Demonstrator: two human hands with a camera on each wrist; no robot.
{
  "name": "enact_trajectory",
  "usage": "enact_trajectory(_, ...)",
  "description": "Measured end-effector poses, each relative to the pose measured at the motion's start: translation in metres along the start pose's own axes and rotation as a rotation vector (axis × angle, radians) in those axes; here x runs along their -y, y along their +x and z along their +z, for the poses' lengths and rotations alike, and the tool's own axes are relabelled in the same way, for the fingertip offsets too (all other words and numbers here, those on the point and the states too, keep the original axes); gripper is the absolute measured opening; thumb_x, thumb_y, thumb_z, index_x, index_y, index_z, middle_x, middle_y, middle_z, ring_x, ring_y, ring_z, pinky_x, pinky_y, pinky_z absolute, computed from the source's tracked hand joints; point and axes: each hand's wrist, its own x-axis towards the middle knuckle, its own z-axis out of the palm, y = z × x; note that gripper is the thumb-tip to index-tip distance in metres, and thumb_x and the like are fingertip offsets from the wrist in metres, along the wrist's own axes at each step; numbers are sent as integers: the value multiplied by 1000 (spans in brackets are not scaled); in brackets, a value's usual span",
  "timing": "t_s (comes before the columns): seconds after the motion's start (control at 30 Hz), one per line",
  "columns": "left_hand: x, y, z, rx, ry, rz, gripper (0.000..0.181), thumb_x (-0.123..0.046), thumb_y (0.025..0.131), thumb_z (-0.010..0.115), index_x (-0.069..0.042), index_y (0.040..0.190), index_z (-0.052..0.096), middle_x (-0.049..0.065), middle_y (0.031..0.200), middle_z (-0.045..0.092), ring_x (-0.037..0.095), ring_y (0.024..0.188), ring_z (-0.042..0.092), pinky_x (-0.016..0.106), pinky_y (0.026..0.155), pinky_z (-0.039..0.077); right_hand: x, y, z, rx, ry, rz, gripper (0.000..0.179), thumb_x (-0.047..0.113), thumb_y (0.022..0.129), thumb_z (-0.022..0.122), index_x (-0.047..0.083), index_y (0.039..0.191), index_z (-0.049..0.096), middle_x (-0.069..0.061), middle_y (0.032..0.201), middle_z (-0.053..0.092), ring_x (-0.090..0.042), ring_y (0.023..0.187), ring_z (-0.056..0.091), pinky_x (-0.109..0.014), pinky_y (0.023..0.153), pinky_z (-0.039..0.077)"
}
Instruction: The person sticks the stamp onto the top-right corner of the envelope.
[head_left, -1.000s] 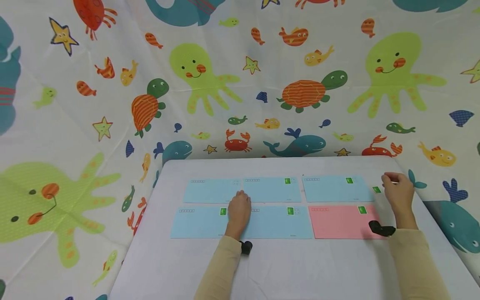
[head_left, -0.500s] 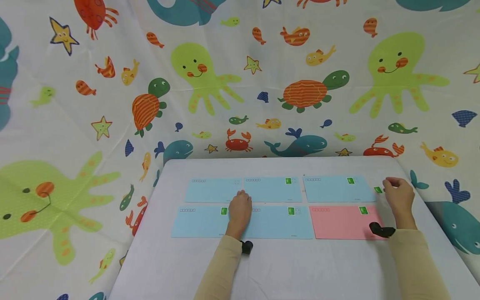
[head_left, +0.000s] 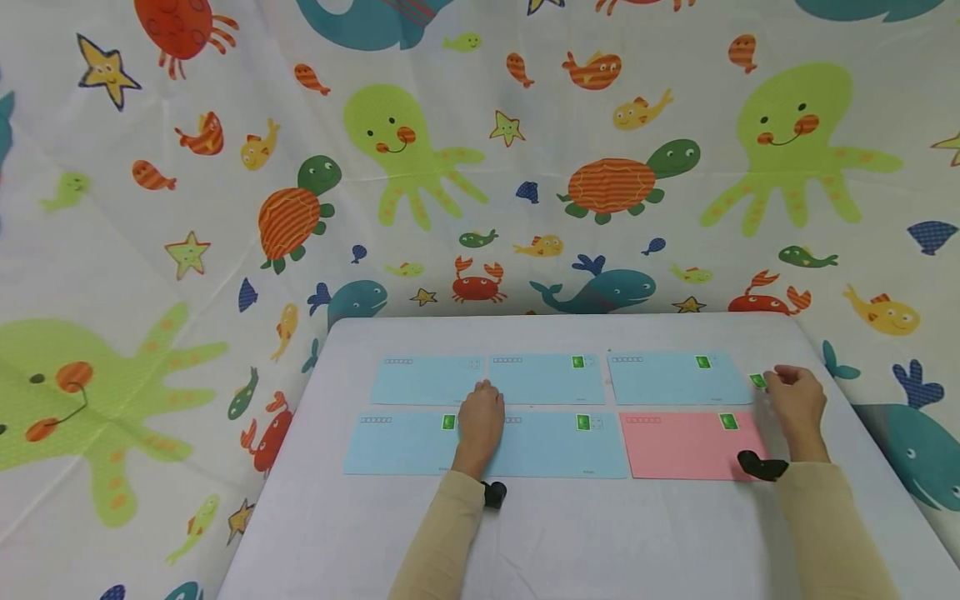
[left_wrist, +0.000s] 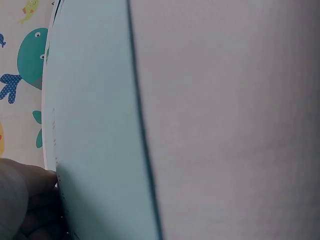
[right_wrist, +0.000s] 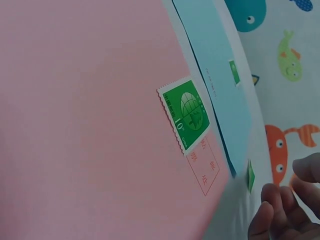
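My left hand (head_left: 480, 421) rests over the lower-left blue envelope (head_left: 401, 446) and the lower-middle blue envelope (head_left: 555, 454), its fingertips at the bottom edge of the upper-left blue envelope (head_left: 427, 383). In the left wrist view the thumb (left_wrist: 42, 177) lies along a blue envelope (left_wrist: 95, 120). At the right, my right hand (head_left: 797, 404) has bent fingers beside a loose green stamp (head_left: 758, 381), nothing visible between them. Right wrist view: the stamp (right_wrist: 250, 176) lies just left of the fingers (right_wrist: 277, 207). A pink envelope (head_left: 693, 450) bears a green stamp (right_wrist: 186, 114).
The upper-middle blue envelope (head_left: 543, 383) and upper-right blue envelope (head_left: 667, 385) bear green stamps in their right corners. The upper-left one shows only printed boxes there. All lie in two rows on a white table (head_left: 615, 533). A sea-animal cloth (head_left: 465, 192) hangs behind.
My right hand has come down towards the loose stamp, its fingertips now right at it. The left hand has stayed in place. The view has shifted slightly.
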Motion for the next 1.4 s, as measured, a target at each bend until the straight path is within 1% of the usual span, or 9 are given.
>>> enact_trajectory(0.1,0,0,1,2,9,2,22,-15,94,70,2,107,76,19,120,72,32,101,74,43,80,62,0,-2,1,5,6,11,59,34,106,37,1,155,31,-26,151,40,-36,124,48,-43,97,52)
enact_trajectory(0.17,0,0,1,6,12,0,23,-16,95,69,1,108,76,19,120,72,32,102,74,43,81,62,1,-4,1,6,9,13,58,33,106,38,1,155,31,-26,151,40,-37,125,49,-47,103,50)
enact_trajectory(0.3,0,0,1,0,9,4,21,-15,94,70,2,106,76,19,118,73,32,99,74,43,80,62,0,-4,1,7,7,13,58,32,106,38,0,154,31,-26,150,40,-36,123,50,-31,82,52)
enact_trajectory(0.37,-1,0,1,0,9,5,21,-15,94,70,2,105,76,19,118,73,32,99,74,43,80,62,0,-3,2,3,4,11,57,31,106,39,0,154,32,-26,149,41,-35,121,50,-22,72,45)
enact_trajectory(0.47,-1,0,1,-3,10,7,21,-15,93,70,2,105,76,19,118,73,33,99,74,43,80,62,-2,-1,3,-3,-7,11,57,29,106,39,-1,154,33,-27,147,42,-34,119,49,-17,68,37)
enact_trajectory(0.67,-1,0,2,-6,12,10,22,-15,94,70,2,105,76,19,116,74,32,96,75,42,78,63,-4,4,5,-1,-15,46,58,28,106,40,-3,154,30,-28,145,42,-37,122,46,-38,88,49)
enact_trajectory(0.9,0,-1,2,-9,5,11,21,-15,94,70,2,103,76,19,116,74,32,95,75,43,75,63,-8,7,5,15,-35,65,61,29,105,40,-7,153,28,-33,145,40,-45,129,42,-56,110,43)
enact_trajectory(1.1,1,-2,3,-5,10,7,21,-15,94,69,2,105,76,19,120,72,33,102,74,43,79,62,-6,6,6,27,-68,60,60,27,105,41,-10,151,29,-34,148,38,-49,134,39,-59,113,39)
enact_trajectory(1.4,0,-2,3,-8,4,-3,22,-15,94,70,2,106,76,19,117,73,32,99,74,43,78,62,-4,10,6,35,-140,39,58,26,105,42,-13,147,33,-37,142,40,-50,127,39,-61,109,41)
